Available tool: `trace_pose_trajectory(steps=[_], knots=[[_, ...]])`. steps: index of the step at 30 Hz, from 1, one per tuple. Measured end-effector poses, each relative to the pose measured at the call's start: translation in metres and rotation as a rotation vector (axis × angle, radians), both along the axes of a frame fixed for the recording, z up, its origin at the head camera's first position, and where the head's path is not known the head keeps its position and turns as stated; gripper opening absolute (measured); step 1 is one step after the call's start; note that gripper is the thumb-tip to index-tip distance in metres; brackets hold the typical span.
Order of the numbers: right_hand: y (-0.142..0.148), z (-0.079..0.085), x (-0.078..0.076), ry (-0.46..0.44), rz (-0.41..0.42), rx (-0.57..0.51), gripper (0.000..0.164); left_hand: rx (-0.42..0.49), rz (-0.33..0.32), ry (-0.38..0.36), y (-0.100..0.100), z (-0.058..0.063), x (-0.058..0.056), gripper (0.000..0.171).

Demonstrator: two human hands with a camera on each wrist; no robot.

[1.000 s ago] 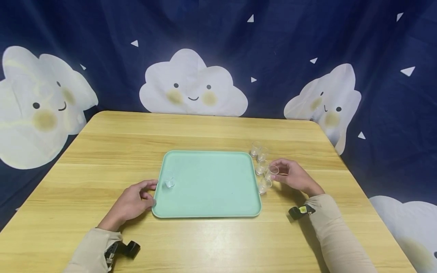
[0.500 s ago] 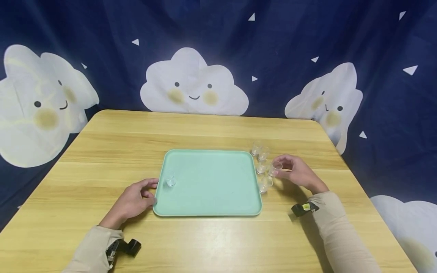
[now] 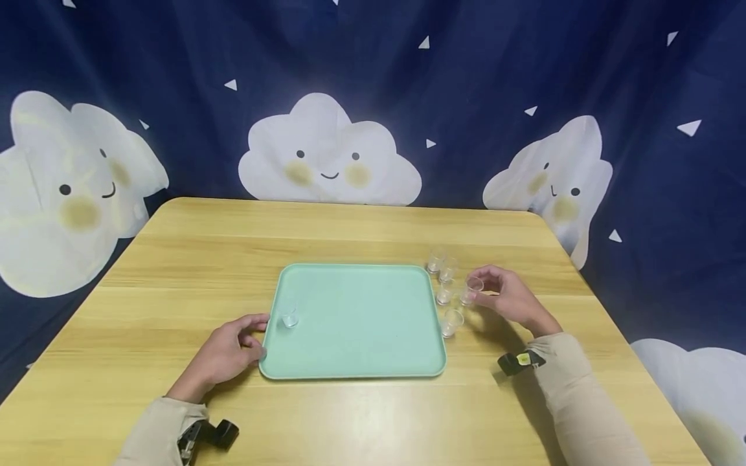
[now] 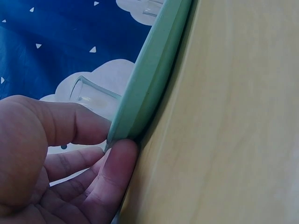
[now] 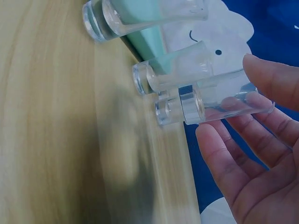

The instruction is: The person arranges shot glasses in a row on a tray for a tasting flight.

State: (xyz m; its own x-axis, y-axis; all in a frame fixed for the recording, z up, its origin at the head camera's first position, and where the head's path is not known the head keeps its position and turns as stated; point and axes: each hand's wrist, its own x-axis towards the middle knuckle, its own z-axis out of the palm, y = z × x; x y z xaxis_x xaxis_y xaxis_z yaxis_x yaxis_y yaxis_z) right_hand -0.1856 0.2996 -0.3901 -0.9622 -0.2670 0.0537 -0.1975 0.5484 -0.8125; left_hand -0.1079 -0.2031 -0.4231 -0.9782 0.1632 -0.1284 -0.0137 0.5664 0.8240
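Note:
My right hand [image 3: 507,294] pinches a clear shot glass [image 3: 471,292] upright between thumb and fingers, just right of the tray. In the right wrist view the held shot glass [image 5: 224,98] shows a thick base, which appears slightly above the table. Several more shot glasses [image 3: 444,294] stand along the tray's right edge, the nearest shot glass [image 3: 451,323] close to my right hand. My left hand [image 3: 227,353] grips the left rim of the pale green tray [image 3: 361,323], thumb and fingertip on the edge [image 4: 135,107]. One shot glass [image 3: 289,317] stands inside the tray, near that rim.
The tray lies flat on a wooden table [image 3: 373,421]. Behind the table hangs a dark blue curtain [image 3: 466,77] with cloud prints. The standing shot glasses sit close together beside the tray's right rim.
My right hand has moved slightly right with the shot glass, drawing it apart from the other shot glasses. The left hand stays at the tray's rim. The head view has tilted slightly up.

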Motion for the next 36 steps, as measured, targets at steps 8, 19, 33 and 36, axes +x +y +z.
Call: trace_pose_trajectory(steps=[8,19,33,36], knots=[[0.0,0.01,-0.002,0.034,-0.006,-0.021,0.033,-0.002,-0.005,0.031,-0.001,-0.001,-0.004,0.056],[-0.002,0.019,-0.001,0.013,-0.016,-0.026,0.036,-0.01,-0.001,0.017,0.0,0.001,-0.003,0.057],[-0.014,0.025,-0.009,0.065,0.028,-0.053,0.03,-0.002,-0.001,0.008,0.0,0.0,-0.001,0.057],[-0.018,0.026,-0.011,0.063,0.042,-0.073,0.031,0.018,-0.001,0.002,-0.001,-0.001,0.0,0.057]])
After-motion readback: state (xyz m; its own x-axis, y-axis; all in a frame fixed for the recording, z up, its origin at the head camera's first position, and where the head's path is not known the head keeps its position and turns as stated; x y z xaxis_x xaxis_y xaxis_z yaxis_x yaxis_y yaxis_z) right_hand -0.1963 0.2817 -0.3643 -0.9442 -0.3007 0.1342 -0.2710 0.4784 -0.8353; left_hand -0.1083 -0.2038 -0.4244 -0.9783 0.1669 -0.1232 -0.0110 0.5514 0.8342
